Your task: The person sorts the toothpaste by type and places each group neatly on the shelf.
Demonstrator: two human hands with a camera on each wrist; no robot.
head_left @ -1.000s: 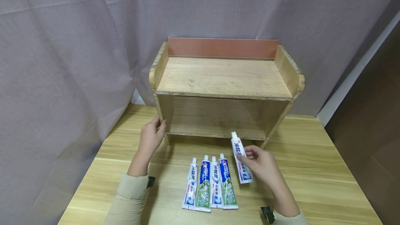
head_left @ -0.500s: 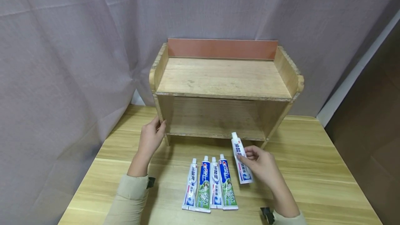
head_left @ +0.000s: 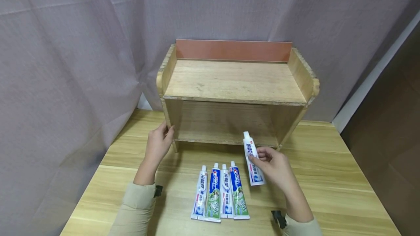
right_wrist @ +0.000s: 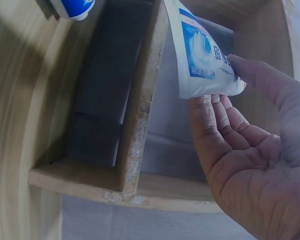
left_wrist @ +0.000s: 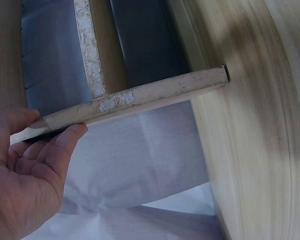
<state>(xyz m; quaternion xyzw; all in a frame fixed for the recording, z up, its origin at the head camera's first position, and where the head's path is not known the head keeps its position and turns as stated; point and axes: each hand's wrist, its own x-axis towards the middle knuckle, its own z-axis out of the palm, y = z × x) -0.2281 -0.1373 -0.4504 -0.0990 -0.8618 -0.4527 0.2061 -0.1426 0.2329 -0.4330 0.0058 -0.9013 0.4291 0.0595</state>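
My right hand (head_left: 275,166) pinches a white toothpaste tube (head_left: 252,159) between thumb and fingers, its cap pointing away toward the shelf. In the right wrist view the tube's flat crimped end (right_wrist: 205,92) faces the camera. My left hand (head_left: 159,143) grips the left side panel of the small wooden shelf (head_left: 236,83); the left wrist view shows thumb and fingers on either side of the panel's edge (left_wrist: 140,97). In front of the shelf lie several toothpaste tubes side by side, among them a white one (head_left: 200,196) at the left end and a blue-green one (head_left: 239,194) at the right.
The shelf has an upper board with raised sides and a reddish back strip (head_left: 233,50), and a lower board beneath. It stands on a wooden table (head_left: 334,177). Grey cloth (head_left: 82,65) hangs behind and left; a brown panel (head_left: 387,137) stands at the right.
My right hand has moved the white toothpaste tube a little forward, nearer the lower board. The left hand, the shelf and the tubes on the table have stayed put.
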